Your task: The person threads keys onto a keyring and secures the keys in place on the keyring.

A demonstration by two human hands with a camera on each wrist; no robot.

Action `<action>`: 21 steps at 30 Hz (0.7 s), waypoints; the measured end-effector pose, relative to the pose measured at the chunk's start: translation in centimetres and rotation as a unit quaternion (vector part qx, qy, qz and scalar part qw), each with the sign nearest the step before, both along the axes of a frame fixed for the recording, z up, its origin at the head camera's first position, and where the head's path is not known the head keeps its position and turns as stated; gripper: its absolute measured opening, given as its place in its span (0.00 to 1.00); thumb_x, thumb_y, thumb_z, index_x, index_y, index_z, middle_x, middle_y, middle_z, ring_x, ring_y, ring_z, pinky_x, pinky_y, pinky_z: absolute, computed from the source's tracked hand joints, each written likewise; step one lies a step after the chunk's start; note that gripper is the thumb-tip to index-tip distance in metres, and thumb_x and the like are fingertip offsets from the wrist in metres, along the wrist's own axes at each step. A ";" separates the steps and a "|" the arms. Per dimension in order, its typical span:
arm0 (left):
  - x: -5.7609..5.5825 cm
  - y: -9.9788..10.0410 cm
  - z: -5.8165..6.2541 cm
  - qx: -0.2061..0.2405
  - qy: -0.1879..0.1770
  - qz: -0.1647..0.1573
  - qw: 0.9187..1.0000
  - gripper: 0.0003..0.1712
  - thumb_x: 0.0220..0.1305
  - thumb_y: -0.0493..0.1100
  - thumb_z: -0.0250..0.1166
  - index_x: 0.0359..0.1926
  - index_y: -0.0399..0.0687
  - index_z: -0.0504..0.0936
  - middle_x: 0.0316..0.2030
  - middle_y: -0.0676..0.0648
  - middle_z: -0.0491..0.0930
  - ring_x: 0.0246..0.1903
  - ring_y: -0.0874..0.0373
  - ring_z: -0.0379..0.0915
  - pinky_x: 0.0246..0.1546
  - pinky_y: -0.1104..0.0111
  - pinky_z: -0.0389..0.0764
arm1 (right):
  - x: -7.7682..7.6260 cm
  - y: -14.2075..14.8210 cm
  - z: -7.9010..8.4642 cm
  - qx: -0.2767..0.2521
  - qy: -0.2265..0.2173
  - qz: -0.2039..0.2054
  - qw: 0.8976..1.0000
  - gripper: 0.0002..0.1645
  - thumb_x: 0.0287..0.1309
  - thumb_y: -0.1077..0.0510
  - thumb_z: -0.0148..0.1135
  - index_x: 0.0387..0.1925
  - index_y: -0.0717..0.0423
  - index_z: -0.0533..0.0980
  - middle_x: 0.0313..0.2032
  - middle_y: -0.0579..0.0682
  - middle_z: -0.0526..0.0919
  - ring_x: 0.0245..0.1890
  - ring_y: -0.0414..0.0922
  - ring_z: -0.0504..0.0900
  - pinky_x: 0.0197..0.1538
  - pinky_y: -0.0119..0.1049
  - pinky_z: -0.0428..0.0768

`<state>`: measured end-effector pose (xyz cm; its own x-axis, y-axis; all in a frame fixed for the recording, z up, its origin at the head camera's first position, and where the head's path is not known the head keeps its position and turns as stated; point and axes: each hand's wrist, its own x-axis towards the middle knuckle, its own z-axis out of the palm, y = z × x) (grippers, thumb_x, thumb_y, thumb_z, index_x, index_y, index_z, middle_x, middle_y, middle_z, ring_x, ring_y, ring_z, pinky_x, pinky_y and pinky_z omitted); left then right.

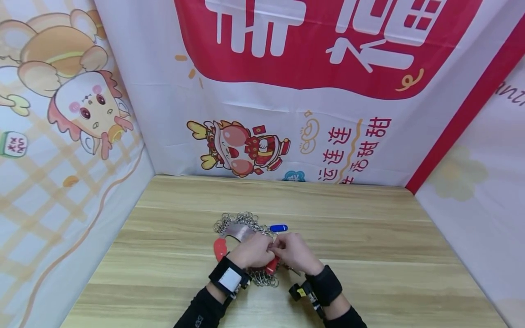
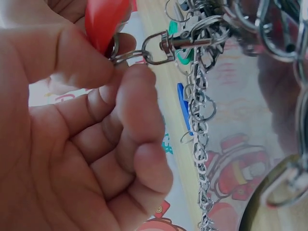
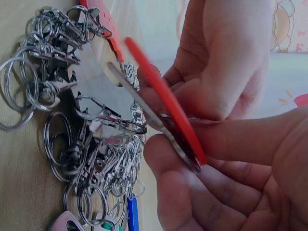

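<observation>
My left hand [image 1: 253,251] and right hand [image 1: 298,252] meet over a heap of metal clasps. In the left wrist view, thumb and forefinger pinch a small link by a metal swivel clasp [image 2: 175,42]. The right hand pinches a flat red-and-metal piece [image 3: 166,103], its red strip and thin metal strip side by side, between thumb and fingers; its exact kind cannot be told. Silvery swivel clasps with key rings [image 3: 62,139] lie around a curved, shiny metal piece [image 1: 239,231]. The hands hide part of the heap.
Beside the heap lies a red flat piece [image 1: 220,248]. A small blue object [image 1: 279,228] is just beyond the hands. Pink and green bits [image 3: 67,222] show among the rings. The wooden table [image 1: 369,237] ends at a printed cloth wall [image 1: 164,150].
</observation>
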<state>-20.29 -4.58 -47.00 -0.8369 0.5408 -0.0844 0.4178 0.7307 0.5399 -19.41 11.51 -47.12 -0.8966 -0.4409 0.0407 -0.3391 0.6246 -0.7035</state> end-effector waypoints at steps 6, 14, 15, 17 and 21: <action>-0.2 -0.5 0.1 0.005 -0.015 -0.026 1.000 0.14 0.55 0.37 0.58 0.17 0.51 0.67 0.14 0.56 0.63 0.14 0.65 0.61 0.17 0.74 0.63 | 0.1 -0.2 0.2 0.002 -0.007 -0.018 1.000 0.08 0.59 0.60 0.62 0.24 0.53 0.78 0.20 0.43 0.77 0.15 0.36 0.72 0.18 0.30 0.71; -0.1 -1.0 0.5 -0.004 0.003 -0.051 0.999 0.12 0.63 0.37 0.58 0.22 0.48 0.71 0.17 0.56 0.66 0.17 0.65 0.63 0.19 0.73 0.67 | 0.2 -0.1 0.1 0.002 0.000 -0.007 1.000 0.04 0.56 0.65 0.63 0.27 0.57 0.78 0.21 0.42 0.78 0.18 0.36 0.74 0.20 0.30 0.74; -0.1 -1.0 0.5 -0.004 0.003 -0.051 0.999 0.12 0.63 0.38 0.58 0.22 0.48 0.71 0.17 0.56 0.67 0.17 0.65 0.64 0.20 0.73 0.67 | 0.2 -0.1 0.1 0.003 0.002 -0.002 1.000 0.03 0.55 0.66 0.63 0.27 0.57 0.78 0.22 0.42 0.78 0.19 0.36 0.74 0.21 0.30 0.74; 0.0 -0.9 0.6 -0.009 0.000 -0.050 0.999 0.12 0.64 0.39 0.58 0.22 0.48 0.71 0.17 0.56 0.67 0.17 0.65 0.64 0.20 0.74 0.67 | 0.1 -0.1 0.1 0.007 0.007 0.007 1.000 0.03 0.54 0.67 0.64 0.27 0.57 0.78 0.23 0.43 0.80 0.21 0.35 0.75 0.23 0.29 0.75; 0.0 -0.9 0.6 -0.014 -0.007 -0.048 0.999 0.13 0.65 0.41 0.57 0.23 0.49 0.70 0.18 0.55 0.67 0.18 0.65 0.65 0.21 0.73 0.68 | 0.1 -0.1 0.1 0.007 0.013 0.014 1.000 0.04 0.54 0.67 0.64 0.28 0.57 0.78 0.24 0.44 0.80 0.23 0.35 0.76 0.26 0.29 0.75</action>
<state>-20.27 -5.50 -46.37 -0.7804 0.6152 -0.1120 0.4785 0.7028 0.5263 -19.34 11.40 -47.00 -0.8826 -0.4666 0.0571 -0.3744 0.6243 -0.6857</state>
